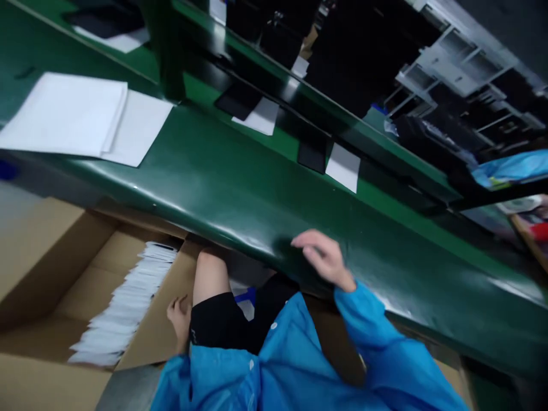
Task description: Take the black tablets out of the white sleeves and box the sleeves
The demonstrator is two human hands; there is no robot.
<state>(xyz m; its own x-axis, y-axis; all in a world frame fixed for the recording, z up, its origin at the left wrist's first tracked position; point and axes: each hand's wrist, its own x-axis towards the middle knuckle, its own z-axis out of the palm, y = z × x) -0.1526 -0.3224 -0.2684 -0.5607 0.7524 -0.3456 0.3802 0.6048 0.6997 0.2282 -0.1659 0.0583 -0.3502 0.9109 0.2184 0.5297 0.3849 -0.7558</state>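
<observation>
My right hand hovers just over the front edge of the green work surface, its fingers loosely bent and the thumb apart, with nothing in it. Low beside my thigh, my left hand is next to the side of a cardboard box; its fingers are slightly bent and apart, and no object shows in them. Whether it touches the cardboard I cannot tell. Inside that box stands a long row of thin white packets, packed face to face.
White sheets lie stacked at the left of the green surface. Farther back are dark flat pieces beside white sheets. A green post rises at the back left. White shelving stands beyond.
</observation>
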